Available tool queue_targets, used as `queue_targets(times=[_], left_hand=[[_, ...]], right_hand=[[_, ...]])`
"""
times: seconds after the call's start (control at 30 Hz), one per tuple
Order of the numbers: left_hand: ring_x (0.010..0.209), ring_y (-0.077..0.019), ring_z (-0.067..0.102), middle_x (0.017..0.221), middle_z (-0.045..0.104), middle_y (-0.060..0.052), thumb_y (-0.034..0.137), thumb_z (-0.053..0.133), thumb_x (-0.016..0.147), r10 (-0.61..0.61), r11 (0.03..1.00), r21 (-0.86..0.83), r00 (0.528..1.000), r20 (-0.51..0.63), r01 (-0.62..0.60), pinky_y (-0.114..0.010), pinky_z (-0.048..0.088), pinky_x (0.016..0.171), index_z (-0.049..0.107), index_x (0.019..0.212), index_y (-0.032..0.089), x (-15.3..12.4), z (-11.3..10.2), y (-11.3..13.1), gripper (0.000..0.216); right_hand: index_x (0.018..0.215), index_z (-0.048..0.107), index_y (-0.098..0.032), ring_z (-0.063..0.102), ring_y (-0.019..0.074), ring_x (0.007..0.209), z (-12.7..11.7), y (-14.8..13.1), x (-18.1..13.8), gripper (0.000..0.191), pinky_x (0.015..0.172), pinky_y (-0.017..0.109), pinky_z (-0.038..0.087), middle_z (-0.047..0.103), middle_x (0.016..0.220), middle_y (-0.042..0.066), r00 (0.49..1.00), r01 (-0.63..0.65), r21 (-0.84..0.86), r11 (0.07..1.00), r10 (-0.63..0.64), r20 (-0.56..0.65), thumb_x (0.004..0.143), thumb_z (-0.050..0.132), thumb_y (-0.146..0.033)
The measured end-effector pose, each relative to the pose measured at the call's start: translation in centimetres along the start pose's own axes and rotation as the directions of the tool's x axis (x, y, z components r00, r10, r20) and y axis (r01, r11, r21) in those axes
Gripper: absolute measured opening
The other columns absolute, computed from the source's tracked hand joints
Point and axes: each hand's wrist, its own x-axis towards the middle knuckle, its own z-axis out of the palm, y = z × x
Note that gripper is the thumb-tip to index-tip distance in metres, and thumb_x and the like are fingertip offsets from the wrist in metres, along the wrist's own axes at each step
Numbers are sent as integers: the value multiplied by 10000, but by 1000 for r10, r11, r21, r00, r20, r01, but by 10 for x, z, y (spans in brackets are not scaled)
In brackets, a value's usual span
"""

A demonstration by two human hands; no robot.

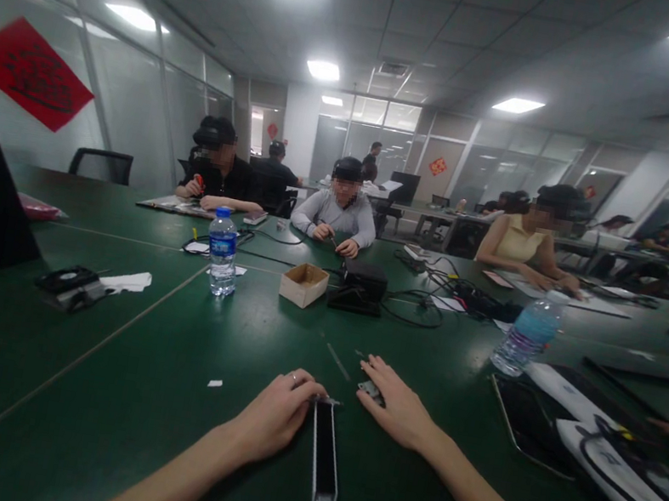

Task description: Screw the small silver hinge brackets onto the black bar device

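Observation:
My left hand, with a ring on one finger, is closed with its fingertips on the far end of a long, narrow black strip with a pale metal edge. The strip lies on the green table, and a grey block sits at its near end. To the right, my right hand is stretched out palm down, fingers apart. Under it, between thumb and fingers, a small grey metal piece shows in part. A thin clear strip lies just beyond both hands.
A small open cardboard box and a black device stand ahead, with cables behind. Water bottles stand left and right. A phone and white bag lie right; a tape dispenser left. Co-workers sit opposite.

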Motion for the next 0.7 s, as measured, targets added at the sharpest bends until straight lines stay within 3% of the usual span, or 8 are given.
queue_targets(times=[0.37,0.57,0.7], left_hand=[[996,-195,552,1124,571,-71,66,396,904,19,1000,23,1000,12,-19,-337,466,898,554,1159,211,2,3,-2,333],[964,-210,553,1104,586,-71,101,437,889,-49,998,45,998,-31,50,-365,468,869,546,1129,213,0,6,0,286],[954,-224,546,1102,590,-79,116,416,916,-87,994,58,996,-13,88,-376,467,836,542,1138,213,-1,7,1,274]], right_hand=[[1355,519,-239,337,253,1375,-12,-5,-7,547,1144,447,268,402,1476,62,956,265,184,947,-283,77,839,605,-398],[1425,417,-247,279,272,1399,-8,1,-5,583,1145,514,242,342,1511,60,977,214,178,960,-206,-60,886,539,-431],[1429,411,-223,295,269,1389,-2,6,-4,541,1144,512,257,374,1495,64,987,155,149,977,-147,-64,932,455,-433]])
